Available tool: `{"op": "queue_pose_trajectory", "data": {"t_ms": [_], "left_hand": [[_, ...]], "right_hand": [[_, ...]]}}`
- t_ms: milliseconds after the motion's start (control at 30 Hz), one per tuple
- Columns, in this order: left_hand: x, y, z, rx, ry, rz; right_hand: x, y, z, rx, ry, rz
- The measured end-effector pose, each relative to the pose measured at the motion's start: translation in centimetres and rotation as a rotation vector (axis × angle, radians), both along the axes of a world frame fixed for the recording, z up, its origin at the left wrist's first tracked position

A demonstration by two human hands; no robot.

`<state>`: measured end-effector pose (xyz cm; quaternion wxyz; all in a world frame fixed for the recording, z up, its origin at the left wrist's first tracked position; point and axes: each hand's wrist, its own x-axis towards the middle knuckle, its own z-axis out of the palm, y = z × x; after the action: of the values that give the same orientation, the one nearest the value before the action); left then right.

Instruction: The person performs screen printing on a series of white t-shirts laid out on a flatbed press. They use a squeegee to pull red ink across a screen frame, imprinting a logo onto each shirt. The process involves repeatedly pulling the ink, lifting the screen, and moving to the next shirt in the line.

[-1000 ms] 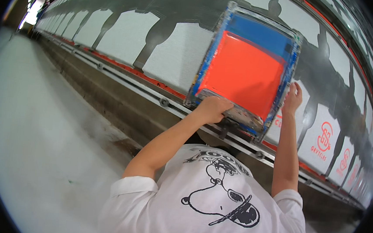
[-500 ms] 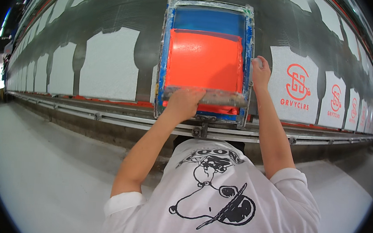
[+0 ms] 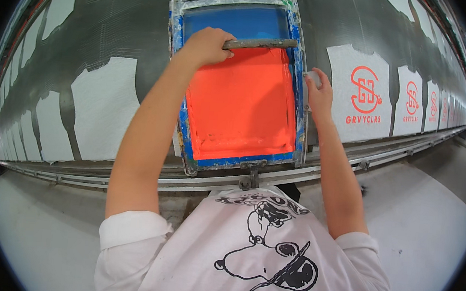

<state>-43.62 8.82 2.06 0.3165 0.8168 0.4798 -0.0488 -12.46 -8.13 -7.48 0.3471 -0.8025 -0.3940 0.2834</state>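
A printing screen in a scuffed blue-and-silver frame (image 3: 300,112) lies on the long dark table, with bright red-orange ink (image 3: 241,102) spread over most of its blue mesh (image 3: 237,20). My left hand (image 3: 208,45) is closed on a squeegee (image 3: 266,42), held across the screen at the upper edge of the ink. My right hand (image 3: 319,95) is at the frame's right side, fingers curled at a small pale piece there; whether it grips it I cannot make out. White shirt pieces (image 3: 102,108) lie left of the screen; those on the right (image 3: 353,81) carry red printed designs.
The long table (image 3: 151,68) holds several more white pieces in rows, including along its far side. A metal rail (image 3: 208,185) with fittings runs along the near edge. Pale floor (image 3: 413,225) shows below it, beside my white-shirted body (image 3: 246,256).
Since half a second ago the squeegee in my left hand has moved from the screen's near end to the upper edge of the ink. The view has turned, squaring up the screen since the first frame.
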Motion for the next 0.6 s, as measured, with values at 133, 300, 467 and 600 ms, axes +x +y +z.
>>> {"op": "queue_pose_trajectory", "data": {"t_ms": [133, 300, 467, 600], "left_hand": [[-3.0, 1.3, -0.1, -0.038, 0.203, -0.012], [-3.9, 1.4, -1.5, 0.133, 0.311, 0.046], [-3.4, -1.1, -1.4, 0.208, 0.309, 0.108], [-3.2, -5.5, -1.2, 0.15, 0.319, 0.129]], "right_hand": [[-1.1, 4.3, 2.8, 0.355, -0.486, 0.185], [-3.8, 13.6, 6.7, 0.192, -0.477, 0.913], [-6.6, 12.8, 6.0, 0.066, -0.699, 0.861], [-5.9, 8.4, 5.6, 0.151, -0.714, 0.868]]}}
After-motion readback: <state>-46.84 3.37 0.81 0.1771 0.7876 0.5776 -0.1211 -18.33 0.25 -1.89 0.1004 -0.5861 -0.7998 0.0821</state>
